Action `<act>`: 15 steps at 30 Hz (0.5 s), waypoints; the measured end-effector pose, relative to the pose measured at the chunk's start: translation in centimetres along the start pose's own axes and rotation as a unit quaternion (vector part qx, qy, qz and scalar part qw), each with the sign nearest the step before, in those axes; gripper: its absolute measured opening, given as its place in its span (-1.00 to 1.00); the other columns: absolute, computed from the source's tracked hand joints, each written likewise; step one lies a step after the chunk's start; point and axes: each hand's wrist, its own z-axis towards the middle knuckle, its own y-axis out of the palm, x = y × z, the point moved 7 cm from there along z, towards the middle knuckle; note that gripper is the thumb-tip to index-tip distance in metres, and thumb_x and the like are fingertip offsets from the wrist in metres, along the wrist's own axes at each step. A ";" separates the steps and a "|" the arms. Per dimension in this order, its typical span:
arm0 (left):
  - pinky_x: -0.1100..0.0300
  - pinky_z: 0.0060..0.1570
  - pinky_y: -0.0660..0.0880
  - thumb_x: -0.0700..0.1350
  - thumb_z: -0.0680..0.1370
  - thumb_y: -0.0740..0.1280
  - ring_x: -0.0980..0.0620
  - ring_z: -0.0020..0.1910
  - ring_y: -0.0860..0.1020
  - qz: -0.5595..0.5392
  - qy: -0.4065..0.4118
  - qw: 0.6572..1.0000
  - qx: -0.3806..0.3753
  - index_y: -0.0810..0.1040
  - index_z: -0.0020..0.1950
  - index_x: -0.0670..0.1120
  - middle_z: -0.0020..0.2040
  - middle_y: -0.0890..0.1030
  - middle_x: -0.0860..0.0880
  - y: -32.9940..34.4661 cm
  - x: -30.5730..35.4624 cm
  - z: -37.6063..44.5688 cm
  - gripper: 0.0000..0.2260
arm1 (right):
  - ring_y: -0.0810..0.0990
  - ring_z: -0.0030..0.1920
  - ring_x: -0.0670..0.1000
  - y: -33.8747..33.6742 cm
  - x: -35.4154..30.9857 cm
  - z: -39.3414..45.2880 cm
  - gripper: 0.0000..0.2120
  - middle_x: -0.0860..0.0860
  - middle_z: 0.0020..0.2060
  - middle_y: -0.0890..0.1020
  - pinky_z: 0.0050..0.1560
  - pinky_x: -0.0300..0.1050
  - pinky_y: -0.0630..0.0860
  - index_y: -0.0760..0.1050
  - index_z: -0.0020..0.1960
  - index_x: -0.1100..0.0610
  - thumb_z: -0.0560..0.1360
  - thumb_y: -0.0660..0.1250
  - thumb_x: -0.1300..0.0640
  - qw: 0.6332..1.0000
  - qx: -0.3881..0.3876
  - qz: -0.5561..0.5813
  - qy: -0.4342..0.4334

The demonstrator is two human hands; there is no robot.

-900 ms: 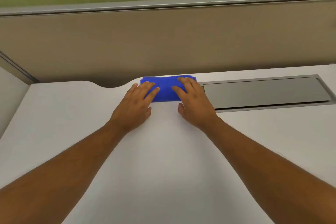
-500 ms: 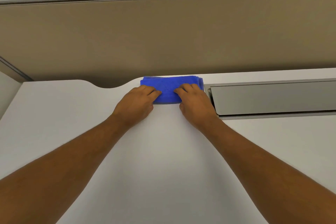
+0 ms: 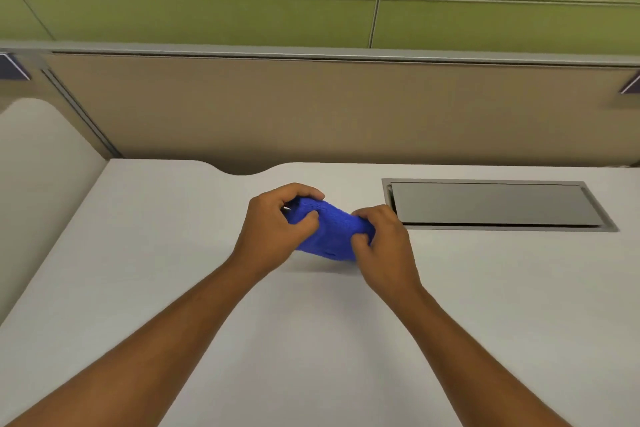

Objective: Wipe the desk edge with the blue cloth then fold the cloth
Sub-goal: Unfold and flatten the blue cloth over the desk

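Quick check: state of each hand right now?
Left hand: closed, holding the blue cloth.
Right hand: closed, holding the same cloth.

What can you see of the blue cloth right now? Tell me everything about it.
The bright blue terry-looking cloth is bunched into a thick, soft wad, not laid flat. It looks lifted just off the white desk top, casting a faint shadow below, and slants from upper left to lower right. The left hand grips its upper-left end, the right hand its lower-right end; fingers cover both ends. It sits left of the grey recessed cable hatch, short of the desk's back edge.
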 end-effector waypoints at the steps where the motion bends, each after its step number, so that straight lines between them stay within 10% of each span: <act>1: 0.27 0.00 0.59 -0.31 0.49 0.43 0.10 0.04 0.67 -0.016 -0.012 1.000 0.001 0.70 0.05 0.02 0.00 0.73 0.15 -0.6 0.7 -1.1 -0.74 | 0.55 0.03 -0.16 -0.4 -1.0 -1.4 -0.69 -0.08 0.07 0.57 0.00 -0.43 0.43 0.58 0.16 0.08 0.49 0.31 0.34 1.000 0.003 0.012 0.004; 15: 0.09 -0.12 0.65 -0.14 0.46 0.57 -0.08 -0.09 0.72 -0.319 -0.233 0.918 0.005 0.60 0.13 -0.17 0.01 0.71 -0.19 -8.0 5.6 -15.5 -0.69 | 0.59 0.13 -0.28 -1.1 -15.3 -18.8 -0.73 -0.21 0.20 0.54 -0.03 -0.36 0.59 0.52 0.27 -0.04 0.61 0.44 0.11 0.978 0.059 0.201 0.007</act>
